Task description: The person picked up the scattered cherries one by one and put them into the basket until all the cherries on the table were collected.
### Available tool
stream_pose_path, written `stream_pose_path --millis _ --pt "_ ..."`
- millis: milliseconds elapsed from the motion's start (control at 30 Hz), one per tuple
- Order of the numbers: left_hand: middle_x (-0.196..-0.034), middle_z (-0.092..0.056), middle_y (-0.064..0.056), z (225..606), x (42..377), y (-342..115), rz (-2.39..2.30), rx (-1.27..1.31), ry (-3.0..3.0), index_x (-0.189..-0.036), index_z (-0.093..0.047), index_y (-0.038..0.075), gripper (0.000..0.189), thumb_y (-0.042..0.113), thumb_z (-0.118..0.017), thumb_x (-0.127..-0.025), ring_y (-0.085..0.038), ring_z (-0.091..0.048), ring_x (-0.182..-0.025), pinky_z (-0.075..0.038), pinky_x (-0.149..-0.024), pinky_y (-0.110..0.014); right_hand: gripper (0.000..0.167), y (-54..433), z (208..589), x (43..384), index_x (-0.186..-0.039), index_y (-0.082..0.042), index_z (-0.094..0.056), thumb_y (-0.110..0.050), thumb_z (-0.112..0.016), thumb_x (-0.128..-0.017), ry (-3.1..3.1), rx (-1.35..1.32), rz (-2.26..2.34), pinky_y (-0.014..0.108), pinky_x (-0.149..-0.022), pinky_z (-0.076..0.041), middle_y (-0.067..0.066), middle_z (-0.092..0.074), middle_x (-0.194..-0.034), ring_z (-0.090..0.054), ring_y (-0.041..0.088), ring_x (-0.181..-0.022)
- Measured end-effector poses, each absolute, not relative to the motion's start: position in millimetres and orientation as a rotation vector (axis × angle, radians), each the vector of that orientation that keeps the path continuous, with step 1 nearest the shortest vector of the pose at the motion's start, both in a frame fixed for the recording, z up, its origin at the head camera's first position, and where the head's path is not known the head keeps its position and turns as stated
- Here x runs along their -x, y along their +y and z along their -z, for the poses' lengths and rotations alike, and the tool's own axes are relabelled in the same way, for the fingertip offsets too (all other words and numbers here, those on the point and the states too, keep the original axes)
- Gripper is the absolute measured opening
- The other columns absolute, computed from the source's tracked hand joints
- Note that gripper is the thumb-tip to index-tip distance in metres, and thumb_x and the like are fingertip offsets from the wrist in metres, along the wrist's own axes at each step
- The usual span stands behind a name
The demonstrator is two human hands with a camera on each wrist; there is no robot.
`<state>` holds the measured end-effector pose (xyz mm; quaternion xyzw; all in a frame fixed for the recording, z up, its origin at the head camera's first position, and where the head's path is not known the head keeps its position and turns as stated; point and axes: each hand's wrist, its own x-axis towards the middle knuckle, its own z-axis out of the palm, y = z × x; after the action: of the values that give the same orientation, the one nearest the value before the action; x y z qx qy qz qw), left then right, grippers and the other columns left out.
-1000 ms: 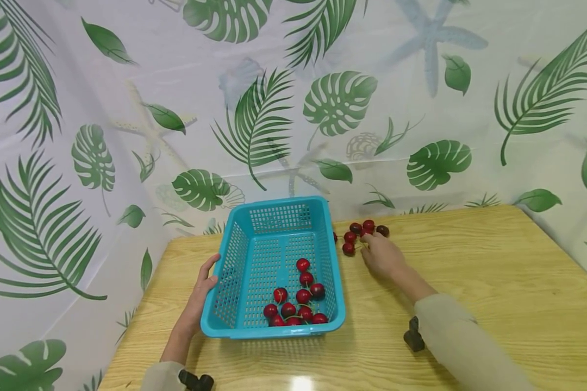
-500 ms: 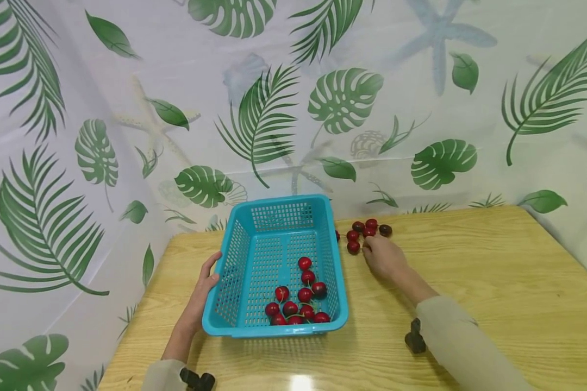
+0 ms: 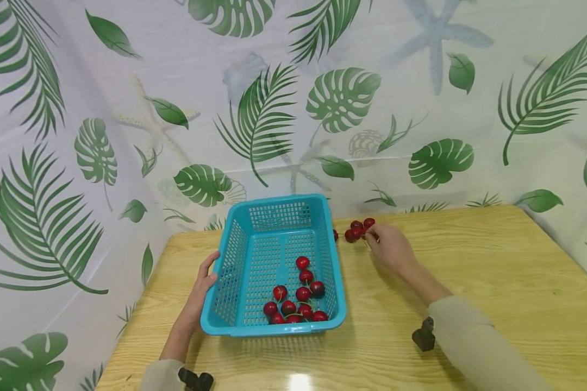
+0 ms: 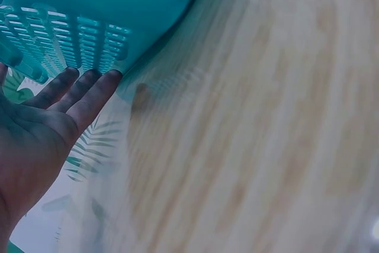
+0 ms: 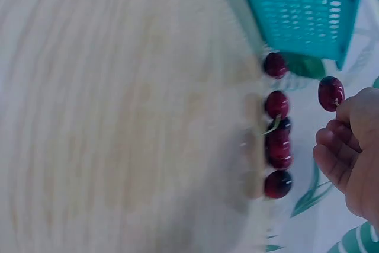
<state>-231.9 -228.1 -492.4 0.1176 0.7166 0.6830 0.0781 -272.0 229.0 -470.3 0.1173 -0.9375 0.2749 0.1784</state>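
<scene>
A blue perforated plastic basket (image 3: pixel 273 331) stands on the wooden table, with several red cherries (image 3: pixel 288 308) gathered toward its near right corner. My left hand (image 3: pixel 199 293) rests against the basket's left side, its fingers (image 4: pixel 95 96) fairly straight along the outer wall in the left wrist view. To the right of the basket, my right hand (image 3: pixel 392 248) pinches a dark red cherry (image 5: pixel 330 93) by its stem, raised above the tabletop. Several loose cherries (image 5: pixel 278 146) lie close by on the table, partly covered by the right hand in the head view.
One loose cherry (image 5: pixel 275 65) lies beside the basket's right wall. A white cloth (image 3: pixel 283 108) printed with green leaves hangs behind the table (image 3: pixel 494 282) and along its left side.
My right hand has picked a cherry up from the loose group, lifting it and drawing back slightly. The left hand and the basket stay in place.
</scene>
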Motion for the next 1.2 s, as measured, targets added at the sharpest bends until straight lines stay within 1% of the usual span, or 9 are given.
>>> stream_pose_path --millis 167,333,467,567,767,967,1100,1200 --pt "-0.158 -0.016 -0.022 492 232 -230 -2.041 -0.348 2.143 -0.157 -0.011 0.023 0.059 0.031 -0.031 -0.103 -0.048 -0.035 -0.13 -0.045 -0.094 -0.046 0.012 221 452 268 -0.092 0.001 -0.07 -0.007 -0.062 -0.095 -2.507 -0.368 -0.812 0.038 -0.063 -0.047 0.012 -0.067 -0.081 -0.056 0.022 -0.068" --pt "-0.158 -0.016 -0.022 491 231 -230 -2.024 -0.361 2.164 -0.158 -0.01 0.022 0.057 0.031 -0.029 -0.104 -0.048 -0.036 -0.13 -0.045 -0.094 -0.045 0.008 203 430 259 -0.092 0.002 -0.072 -0.004 -0.066 -0.091 -2.364 -0.48 -0.852 0.035 -0.063 -0.045 0.009 -0.065 -0.077 -0.052 0.02 -0.068" --pt "-0.158 -0.017 -0.022 490 231 -231 -2.003 -0.374 2.198 -0.158 -0.01 0.022 0.056 0.031 -0.028 -0.105 -0.047 -0.035 -0.131 -0.043 -0.095 -0.045 0.005 187 416 249 -0.089 0.0 -0.073 -0.002 -0.068 -0.089 -2.315 -0.591 -0.873 0.033 -0.062 -0.045 0.005 -0.063 -0.074 -0.051 0.018 -0.067" --pt "-0.158 -0.017 -0.022 490 231 -231 -2.007 -0.381 2.193 -0.158 -0.01 0.022 0.056 0.03 -0.028 -0.105 -0.048 -0.035 -0.131 -0.043 -0.095 -0.047 0.004 176 410 243 -0.089 -0.003 -0.073 -0.005 -0.069 -0.09 -2.325 -0.635 -0.866 0.031 -0.062 -0.046 0.003 -0.063 -0.076 -0.052 0.015 -0.068" --pt "-0.158 -0.017 -0.022 489 231 -230 -2.015 -0.385 2.184 -0.158 -0.01 0.022 0.056 0.03 -0.028 -0.105 -0.048 -0.035 -0.131 -0.043 -0.095 -0.047 0.007 156 404 239 -0.093 -0.004 -0.074 -0.009 -0.069 -0.092 -2.356 -0.689 -0.85 0.029 -0.063 -0.049 0.004 -0.068 -0.082 -0.055 0.014 -0.07" --pt "-0.158 -0.017 -0.022 488 231 -228 -2.012 -0.381 2.182 -0.158 -0.01 0.022 0.056 0.029 -0.027 -0.105 -0.047 -0.035 -0.131 -0.044 -0.095 -0.044 0.009 135 405 243 -0.094 -0.005 -0.074 -0.011 -0.068 -0.093 -2.438 -0.724 -0.817 0.03 -0.064 -0.051 0.004 -0.071 -0.089 -0.063 0.016 -0.075" --pt "-0.158 -0.017 -0.021 488 231 -228 -2.015 -0.368 2.182 -0.158 -0.012 0.023 0.056 0.03 -0.028 -0.105 -0.047 -0.035 -0.132 -0.044 -0.095 -0.045 0.008 118 407 249 -0.093 -0.007 -0.073 -0.012 -0.067 -0.093 -2.516 -0.718 -0.775 0.029 -0.064 -0.052 0.003 -0.07 -0.088 -0.064 0.015 -0.075" --pt "-0.158 -0.015 -0.021 490 231 -228 -2.022 -0.373 2.173 -0.157 -0.012 0.023 0.056 0.029 -0.028 -0.105 -0.048 -0.033 -0.132 -0.043 -0.095 -0.048 0.007 105 408 254 -0.091 -0.008 -0.073 -0.012 -0.067 -0.093 -2.576 -0.726 -0.729 0.026 -0.063 -0.05 0.001 -0.069 -0.085 -0.06 0.012 -0.072"
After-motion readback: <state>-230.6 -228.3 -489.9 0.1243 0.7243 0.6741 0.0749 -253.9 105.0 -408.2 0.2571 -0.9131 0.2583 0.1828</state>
